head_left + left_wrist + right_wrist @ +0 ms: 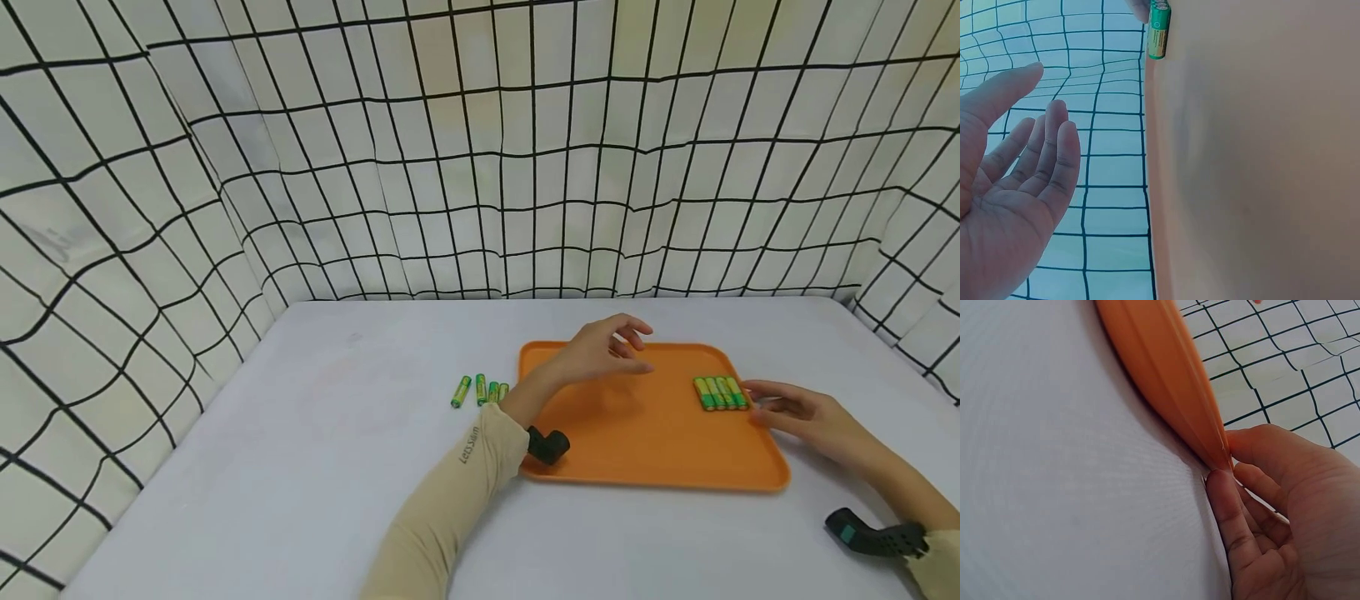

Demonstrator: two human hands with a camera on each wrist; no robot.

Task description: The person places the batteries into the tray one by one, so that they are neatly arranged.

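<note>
My left hand (600,350) hovers over the orange tray (637,450), fingers spread and slightly bent, holding nothing. In the left wrist view the left hand (1016,181) has its palm free. At the tray's right side, my right hand (806,417) pinches the rim. The right wrist view shows thumb and fingers of the right hand (1285,506) at the edge of the tray (1166,369). Several green batteries (720,393) lie side by side in the tray near that hand. Outside its left edge lie several more green batteries (461,392), partly behind the left wrist.
A white table (262,467) carries everything. Black netting (510,183) over white sheeting stands along the back and both sides. A black wrist device (549,446) on the left arm overlaps the tray's left edge; another wrist device (873,533) sits on the right arm.
</note>
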